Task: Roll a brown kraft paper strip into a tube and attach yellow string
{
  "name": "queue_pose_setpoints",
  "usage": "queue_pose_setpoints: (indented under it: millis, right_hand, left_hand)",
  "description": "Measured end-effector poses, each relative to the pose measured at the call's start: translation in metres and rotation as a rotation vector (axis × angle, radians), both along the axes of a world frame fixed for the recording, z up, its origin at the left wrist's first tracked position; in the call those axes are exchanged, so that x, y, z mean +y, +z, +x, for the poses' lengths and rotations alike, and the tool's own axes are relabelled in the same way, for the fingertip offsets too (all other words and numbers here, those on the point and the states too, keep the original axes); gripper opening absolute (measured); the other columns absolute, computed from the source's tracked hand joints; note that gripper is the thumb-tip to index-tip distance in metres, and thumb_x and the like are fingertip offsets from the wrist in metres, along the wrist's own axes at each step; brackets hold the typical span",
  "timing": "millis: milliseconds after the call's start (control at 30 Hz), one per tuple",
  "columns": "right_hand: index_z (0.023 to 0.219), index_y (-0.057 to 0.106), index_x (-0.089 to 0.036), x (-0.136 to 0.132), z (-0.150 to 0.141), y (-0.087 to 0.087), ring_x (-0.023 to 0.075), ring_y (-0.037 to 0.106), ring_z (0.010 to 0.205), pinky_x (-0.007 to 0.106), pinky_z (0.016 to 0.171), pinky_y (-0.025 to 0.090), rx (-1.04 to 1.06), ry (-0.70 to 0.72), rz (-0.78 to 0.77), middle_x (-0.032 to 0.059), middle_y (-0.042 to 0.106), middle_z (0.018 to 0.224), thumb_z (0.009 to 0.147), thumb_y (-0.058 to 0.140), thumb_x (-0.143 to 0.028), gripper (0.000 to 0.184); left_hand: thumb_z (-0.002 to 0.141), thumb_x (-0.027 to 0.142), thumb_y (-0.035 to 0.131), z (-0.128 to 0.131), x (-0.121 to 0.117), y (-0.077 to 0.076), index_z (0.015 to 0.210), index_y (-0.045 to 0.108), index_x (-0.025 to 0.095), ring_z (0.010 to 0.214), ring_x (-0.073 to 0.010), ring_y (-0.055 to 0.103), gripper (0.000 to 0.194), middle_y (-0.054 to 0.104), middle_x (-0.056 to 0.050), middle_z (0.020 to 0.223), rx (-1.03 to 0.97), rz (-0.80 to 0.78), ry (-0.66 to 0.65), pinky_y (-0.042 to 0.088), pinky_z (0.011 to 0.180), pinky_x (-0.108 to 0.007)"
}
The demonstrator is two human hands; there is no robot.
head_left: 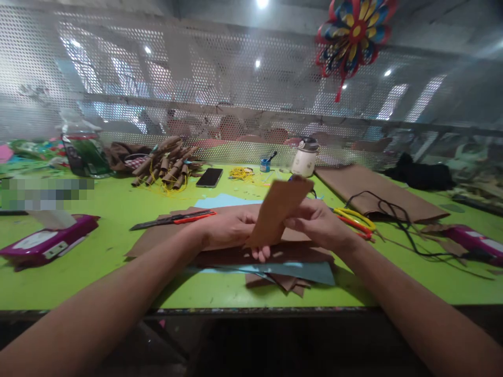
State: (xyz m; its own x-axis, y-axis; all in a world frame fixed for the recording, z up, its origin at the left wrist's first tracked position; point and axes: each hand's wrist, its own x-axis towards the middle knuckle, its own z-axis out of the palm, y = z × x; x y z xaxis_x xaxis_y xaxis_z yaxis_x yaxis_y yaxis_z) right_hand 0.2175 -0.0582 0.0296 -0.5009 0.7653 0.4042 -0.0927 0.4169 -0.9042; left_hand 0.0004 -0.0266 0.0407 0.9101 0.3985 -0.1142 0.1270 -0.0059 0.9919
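Note:
Between my hands a folded piece of brown paper [277, 209] is held up at a slant over the table. My left hand [233, 230] grips its lower left edge, with some fingertips showing underneath. The thumb and fingers of my right hand [314, 222] pinch its right side. Below lie sheets of brown paper [157, 243] and a light blue sheet [310, 272]. Beside my left wrist is a cutter knife with a black and red body [173, 219]. Scissors with yellow and red handles [356, 220] lie just past my right hand.
On the green table [118, 283] stand a large jar [84, 154], a white cup [304, 159] and a small blue pot [265, 165]. Rolled brown paper tubes [168, 165] lie near a phone [209, 177]. A purple power strip [51, 241] sits left; a black cable [408, 225] runs right.

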Motion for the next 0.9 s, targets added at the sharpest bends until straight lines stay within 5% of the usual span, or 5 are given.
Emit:
queue_pose_setpoints:
  millis: [167, 300, 433, 533, 900]
  right_hand:
    - [0.105, 0.065, -0.018, 0.010, 0.008, -0.002, 0.0180, 0.062, 0.088, 0.032, 0.077, 0.050, -0.070, -0.075, -0.103, 0.0077, 0.067, 0.098, 0.085, 0.057, -0.038, 0.030]
    - [0.096, 0.068, -0.015, 0.019, 0.010, -0.002, 0.0174, 0.059, 0.088, 0.029, 0.077, 0.046, -0.412, -0.126, 0.089, 0.0059, 0.067, 0.094, 0.086, 0.053, -0.036, 0.027]
    - [0.084, 0.068, -0.015, 0.024, 0.004, -0.005, 0.0140, 0.056, 0.072, 0.025, 0.065, 0.041, -0.650, -0.182, 0.262, 0.0017, 0.066, 0.079, 0.087, 0.051, -0.033, 0.025]
    - [0.079, 0.066, -0.015, 0.027, -0.003, -0.012, 0.0131, 0.053, 0.069, 0.024, 0.063, 0.039, -0.723, -0.230, 0.339, 0.0012, 0.064, 0.075, 0.087, 0.050, -0.033, 0.026]
    - [0.086, 0.066, -0.017, 0.027, -0.009, -0.035, 0.0164, 0.054, 0.079, 0.028, 0.070, 0.041, -0.850, -0.268, 0.542, 0.0048, 0.064, 0.083, 0.088, 0.053, -0.028, 0.017]
  left_hand:
    - [0.081, 0.028, 0.061, -0.010, 0.022, 0.007, 0.087, 0.062, 0.012, 0.057, -0.0072, 0.054, 0.017, 0.061, -0.001, 0.067, -0.202, 0.044, 0.488, 0.041, 0.053, -0.018]
    - [0.082, 0.041, 0.058, -0.011, 0.028, 0.013, 0.092, 0.062, 0.013, 0.072, -0.0101, 0.057, 0.031, 0.063, -0.004, 0.082, -0.198, 0.261, 0.732, 0.043, 0.061, -0.019]
    - [0.080, 0.045, 0.056, -0.002, 0.020, 0.006, 0.091, 0.067, 0.013, 0.084, -0.0170, 0.058, 0.036, 0.066, -0.006, 0.089, 0.100, 0.706, 0.565, 0.044, 0.073, -0.026]
    - [0.081, 0.038, 0.053, 0.002, 0.013, -0.003, 0.088, 0.069, 0.016, 0.080, -0.0166, 0.058, 0.028, 0.067, -0.003, 0.086, 0.260, 0.901, 0.406, 0.041, 0.070, -0.025]
    - [0.081, 0.037, 0.049, 0.001, 0.004, 0.000, 0.078, 0.065, 0.015, 0.059, -0.0131, 0.047, 0.027, 0.060, -0.001, 0.067, 0.598, 0.994, 0.282, 0.029, 0.053, -0.023]
